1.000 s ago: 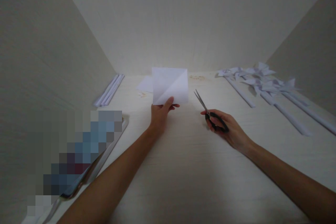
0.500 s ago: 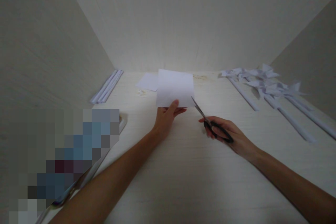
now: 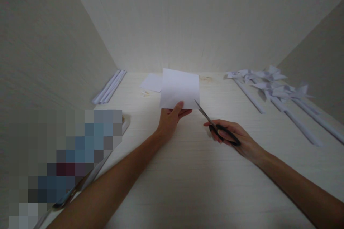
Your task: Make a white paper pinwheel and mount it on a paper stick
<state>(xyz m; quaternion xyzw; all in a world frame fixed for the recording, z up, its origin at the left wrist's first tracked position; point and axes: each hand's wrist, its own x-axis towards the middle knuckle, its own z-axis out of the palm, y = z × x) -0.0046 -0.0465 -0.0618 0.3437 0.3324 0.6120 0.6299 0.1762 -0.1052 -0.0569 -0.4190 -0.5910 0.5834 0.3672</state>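
Note:
Between thumb and fingers, my left hand (image 3: 172, 118) pinches the lower edge of a white sheet of paper (image 3: 180, 87), which is held up off the table. My right hand (image 3: 228, 132) grips black-handled scissors (image 3: 225, 135) with its fingers in the handle loops. The blades point up and left, and their tip overlaps the sheet's lower right corner in view. Whether the blades touch the paper I cannot tell. The sheet shows no visible cut.
Behind the held sheet lies another white paper (image 3: 151, 82), with small pale scraps (image 3: 145, 93) nearby. Rolled paper sticks (image 3: 109, 86) lie at the far left. Several paper pinwheels (image 3: 279, 91) on sticks rest on the right. Walls enclose the table (image 3: 172, 171); a blurred-out patch covers the lower left.
The scissors' tip has shifted slightly left over the sheet's corner. The sheet is tilted a little more, its top edge slightly higher. Both hands keep their holds.

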